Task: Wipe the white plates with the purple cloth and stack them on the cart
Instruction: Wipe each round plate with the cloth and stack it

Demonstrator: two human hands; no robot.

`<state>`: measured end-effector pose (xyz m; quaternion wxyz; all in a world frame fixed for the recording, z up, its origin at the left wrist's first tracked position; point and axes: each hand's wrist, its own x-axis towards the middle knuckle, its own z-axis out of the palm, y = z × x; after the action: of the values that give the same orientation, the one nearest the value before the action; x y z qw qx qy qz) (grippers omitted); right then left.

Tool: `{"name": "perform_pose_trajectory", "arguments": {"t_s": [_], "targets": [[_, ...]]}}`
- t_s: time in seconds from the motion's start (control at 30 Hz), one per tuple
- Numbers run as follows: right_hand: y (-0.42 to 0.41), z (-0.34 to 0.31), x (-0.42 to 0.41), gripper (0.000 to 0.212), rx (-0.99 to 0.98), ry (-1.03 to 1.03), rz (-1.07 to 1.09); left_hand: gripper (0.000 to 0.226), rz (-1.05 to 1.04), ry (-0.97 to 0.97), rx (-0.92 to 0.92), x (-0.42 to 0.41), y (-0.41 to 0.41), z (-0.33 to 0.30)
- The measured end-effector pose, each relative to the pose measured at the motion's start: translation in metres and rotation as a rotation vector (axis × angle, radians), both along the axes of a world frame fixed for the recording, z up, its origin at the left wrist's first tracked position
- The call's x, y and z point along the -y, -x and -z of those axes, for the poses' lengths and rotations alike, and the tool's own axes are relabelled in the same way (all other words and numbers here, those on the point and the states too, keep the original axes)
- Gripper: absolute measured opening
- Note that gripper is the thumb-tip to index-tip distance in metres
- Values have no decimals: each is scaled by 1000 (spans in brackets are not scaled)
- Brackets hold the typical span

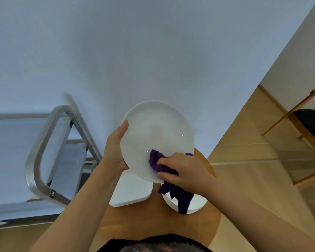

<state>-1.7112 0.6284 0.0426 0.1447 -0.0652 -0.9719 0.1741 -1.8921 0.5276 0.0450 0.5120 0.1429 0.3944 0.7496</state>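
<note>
A round white plate [156, 135] is held up, tilted toward me, above a small round wooden table [153, 220]. My left hand [115, 148] grips its left rim, thumb on the front face. My right hand [184, 171] holds the purple cloth [173, 180] against the plate's lower right part; the cloth's tail hangs down below the hand. On the table lie a square white plate [133, 190] and a round white plate [196, 202], the latter partly hidden by the cloth.
A metal cart [44, 160] with a looped tube handle and flat shelves stands to the left of the table. A wooden chair [305, 128] with a dark seat is at the right on the wood floor. A pale wall fills the background.
</note>
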Motion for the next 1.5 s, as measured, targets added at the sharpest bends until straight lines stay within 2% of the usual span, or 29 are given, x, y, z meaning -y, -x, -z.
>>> {"name": "perform_pose_trajectory", "arguments": {"t_s": [0.1, 0.13, 0.17, 0.2, 0.27, 0.3, 0.37, 0.47, 0.5, 0.57, 0.67, 0.8, 0.87, 0.97, 1.03, 1.1, 1.17, 1.2, 1.27, 1.3, 1.4, 1.5], "targets": [[-2, -1, -24, 18, 182, -138, 139, 42, -11, 61, -107, 1, 4, 0], [-3, -4, -34, 18, 227, -104, 246, 42, -14, 100, -163, 1, 5, 1], [-1, -7, -42, 17, 175, 12, 382, 47, -20, 141, -202, 1, 4, 2], [2, -12, -45, 19, 44, 161, 530, 53, -20, 171, -208, 1, 3, 5], [16, -19, -40, 28, -301, 372, 686, 57, -17, 176, -147, -1, -4, 5], [24, -22, -33, 35, -370, 430, 651, 56, -12, 157, -116, -2, -6, 4], [36, -22, -22, 52, -265, 384, 421, 52, 41, 125, -78, -7, -9, 0], [34, -11, -33, 69, 50, -39, 193, 59, 121, 76, -67, -7, -6, -5], [30, -9, -41, 70, 96, -153, 187, 61, 122, 59, -59, -6, -4, -5], [24, -8, -52, 68, 115, -247, 205, 56, 88, 29, -43, -3, 1, -2], [18, -2, -45, 79, 134, -159, 233, 47, -6, 8, -19, -5, 2, -5], [12, 7, -4, 100, 191, 237, 205, 38, -209, 141, 56, -18, -7, -14], [18, 11, 14, 96, 190, 308, 194, 39, -249, 311, 52, -25, -12, -16], [26, 15, 33, 63, 70, 185, 307, 53, -272, 435, -48, -34, -20, -22], [27, 12, 39, 45, -26, 188, 378, 66, -223, 454, -113, -36, -20, -29], [24, -2, 34, 28, -121, 461, 450, 86, -122, 433, -107, -34, -15, -38], [20, -20, 17, 19, -234, 901, 530, 94, -73, 374, -133, -28, -2, -34], [17, -29, 6, 23, -292, 1123, 501, 87, -94, 390, -162, -24, 1, -28], [12, -36, -10, 37, -379, 1446, 363, 54, -199, 505, -197, -16, 1, -6], [10, -39, -15, 43, -403, 1538, 300, 47, -196, 545, -146, -13, -3, 2], [10, -36, -19, 49, -410, 1653, 200, 62, -67, 502, 162, -16, -14, 21], [9, -25, -19, 53, -339, 1708, 189, 59, -178, 442, 341, -23, -10, 21]]}}
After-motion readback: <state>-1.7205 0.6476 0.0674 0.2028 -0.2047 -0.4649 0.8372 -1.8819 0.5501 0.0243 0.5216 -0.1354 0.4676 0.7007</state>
